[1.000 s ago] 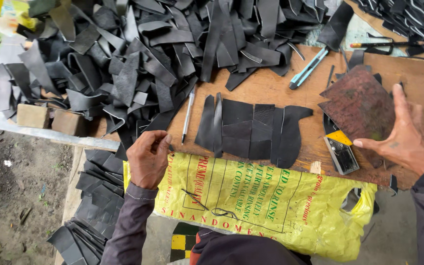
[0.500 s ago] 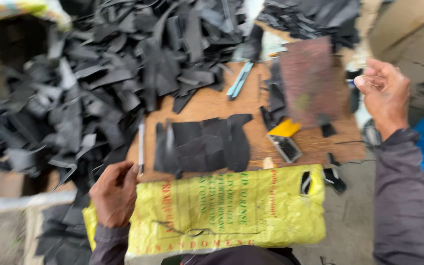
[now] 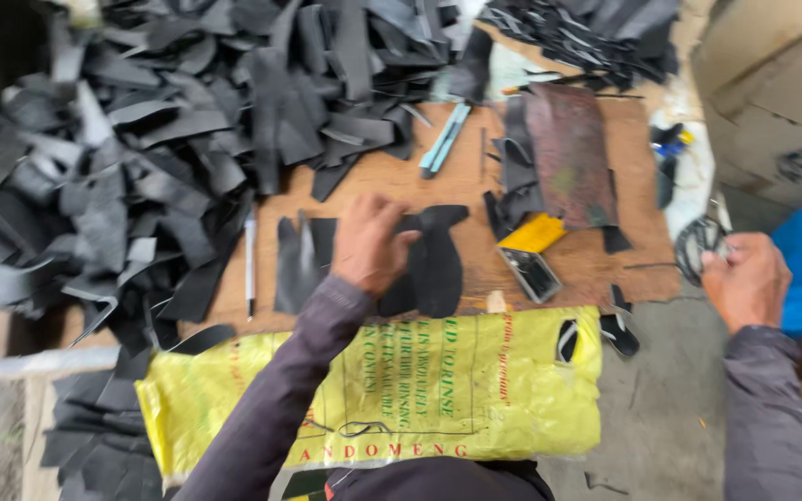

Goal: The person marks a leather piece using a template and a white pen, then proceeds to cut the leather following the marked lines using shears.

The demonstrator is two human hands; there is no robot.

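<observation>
My left hand (image 3: 370,243) presses flat, fingers spread, on the row of black cut pieces (image 3: 438,264) lying mid-tabletop (image 3: 392,181), near the yellow sack (image 3: 438,390). My right hand (image 3: 744,278), off the tabletop's right edge, is clenched around a dark looped strap (image 3: 693,243).

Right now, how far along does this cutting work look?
Done: several cut black pieces lie in a row on the wooden board. In hand: the left hand presses on that row; the right hand holds a dark loop off the board. Left: a big heap of black scraps remains.
</observation>
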